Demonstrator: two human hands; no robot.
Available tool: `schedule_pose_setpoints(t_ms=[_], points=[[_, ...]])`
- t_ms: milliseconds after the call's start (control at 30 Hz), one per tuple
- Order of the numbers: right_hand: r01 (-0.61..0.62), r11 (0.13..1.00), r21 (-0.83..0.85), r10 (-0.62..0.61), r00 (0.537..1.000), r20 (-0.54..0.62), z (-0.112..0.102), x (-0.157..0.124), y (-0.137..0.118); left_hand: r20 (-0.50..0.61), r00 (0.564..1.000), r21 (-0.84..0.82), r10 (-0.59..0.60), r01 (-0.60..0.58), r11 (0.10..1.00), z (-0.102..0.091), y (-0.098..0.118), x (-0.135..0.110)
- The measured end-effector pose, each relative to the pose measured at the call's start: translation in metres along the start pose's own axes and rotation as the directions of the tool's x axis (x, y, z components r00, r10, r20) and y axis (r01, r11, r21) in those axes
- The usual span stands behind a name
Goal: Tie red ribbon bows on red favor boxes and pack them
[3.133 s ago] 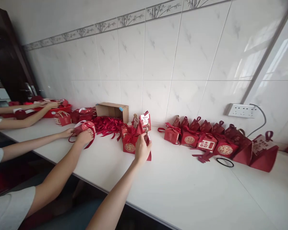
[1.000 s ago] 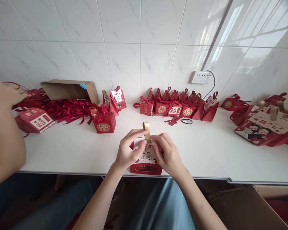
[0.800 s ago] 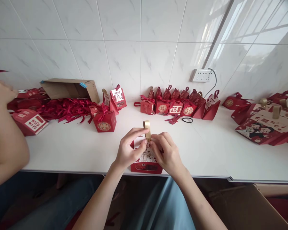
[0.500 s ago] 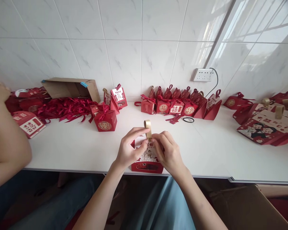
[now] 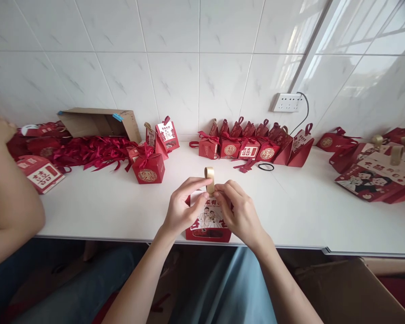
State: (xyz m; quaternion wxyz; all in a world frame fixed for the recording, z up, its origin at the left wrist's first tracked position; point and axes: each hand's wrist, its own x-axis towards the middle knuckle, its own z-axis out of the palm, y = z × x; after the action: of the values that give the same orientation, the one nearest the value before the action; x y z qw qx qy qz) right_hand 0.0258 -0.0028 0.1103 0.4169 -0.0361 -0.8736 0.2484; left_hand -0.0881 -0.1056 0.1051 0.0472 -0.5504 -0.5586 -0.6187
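A red gift box (image 5: 208, 225) with a picture of a couple on its front stands at the near edge of the white counter (image 5: 290, 211). A gold loop handle (image 5: 209, 174) sticks up from its top. My left hand (image 5: 184, 207) and my right hand (image 5: 238, 211) pinch the top of the box at the foot of that handle, one on each side, fingers closed.
A red box with a bow (image 5: 148, 167) stands behind left, by a pile of red ribbons (image 5: 91, 153) and an open cardboard carton (image 5: 97, 123). A row of red boxes (image 5: 253, 146) lines the wall under a socket (image 5: 285, 102). Flat boxes (image 5: 374, 177) lie right. Another person's arm (image 5: 10, 198) is at left.
Three seconds ago I reached at boxes further left along the counter. Over the last second my hands stay pinched on the box top; only the view has shifted slightly.
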Motion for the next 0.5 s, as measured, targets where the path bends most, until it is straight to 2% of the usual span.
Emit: schedule_pose_setpoints(t_ms=[200,500], points=[[0.009,1.000,0.013,-0.009,1.000,0.027,-0.0014,0.0007,0.0012,-0.045,0.999,-0.013,0.003,-0.004,1.000,0.0030,-0.0007,-0.0009],[0.003,0.999,0.032,-0.004,1.000,0.016,-0.0015,-0.0038,-0.0009,-0.027,0.997,-0.077,-0.077,0.075,0.994,0.0019,-0.0026,-0.0023]])
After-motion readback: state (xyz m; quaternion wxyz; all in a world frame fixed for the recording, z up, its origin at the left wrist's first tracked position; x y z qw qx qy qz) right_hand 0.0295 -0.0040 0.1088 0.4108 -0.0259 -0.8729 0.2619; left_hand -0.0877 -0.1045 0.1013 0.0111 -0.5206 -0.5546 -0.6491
